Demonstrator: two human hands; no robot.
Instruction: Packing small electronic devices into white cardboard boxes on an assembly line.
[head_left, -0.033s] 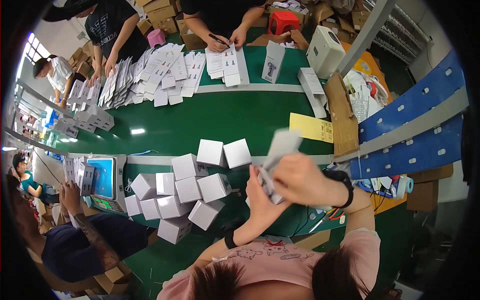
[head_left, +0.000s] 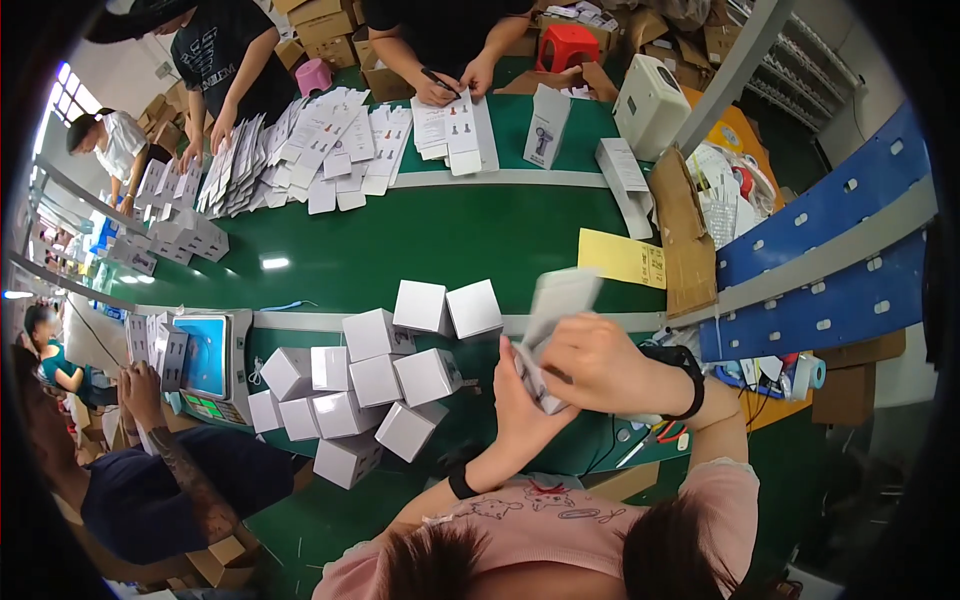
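A white printed carton (head_left: 565,297) stands tilted between my hands, its tall upper flap smeared by motion. My left hand (head_left: 522,412) is wrapped round its lower left side. Over its right side, my right hand (head_left: 600,362) is closed with bent fingers at the carton's edge; the fingertips are partly hidden. Just left of my hands, several closed white boxes (head_left: 376,380) lie grouped on the green table (head_left: 400,235), some touching or leaning on one another.
A yellow note sheet (head_left: 610,256) and a cardboard piece (head_left: 687,235) lie to the right. Red-handled tools (head_left: 670,432) are near the front edge. A scale (head_left: 236,365) stands at left. Across the table, people handle flat cartons (head_left: 335,130); one person holds a pen (head_left: 438,82).
My right hand has shifted slightly downward at the carton. The carton's raised flap has also dropped a little.
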